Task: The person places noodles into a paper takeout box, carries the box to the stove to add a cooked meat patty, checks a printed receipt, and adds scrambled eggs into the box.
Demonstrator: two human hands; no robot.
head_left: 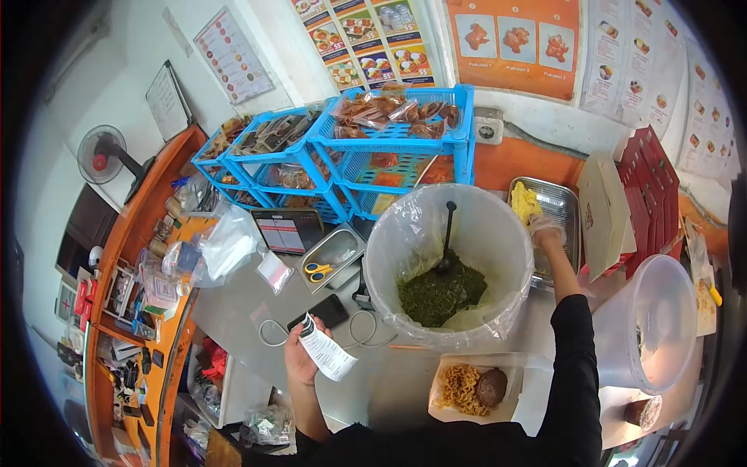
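Note:
My left hand is closed on a printed paper receipt. My right hand, in a clear plastic glove, reaches into a metal tray at the yellow food; its fingers are too blurred to read. Between my arms stands a large plastic-lined tub holding dark green shredded food and a black ladle. Close to my body, an open paper box holds noodles and a round brown piece.
Blue stacked baskets of packets stand behind the tub. A tablet, scissors in a metal tray and a phone lie left. Folded boxes, a clear bucket and a brown jar are right.

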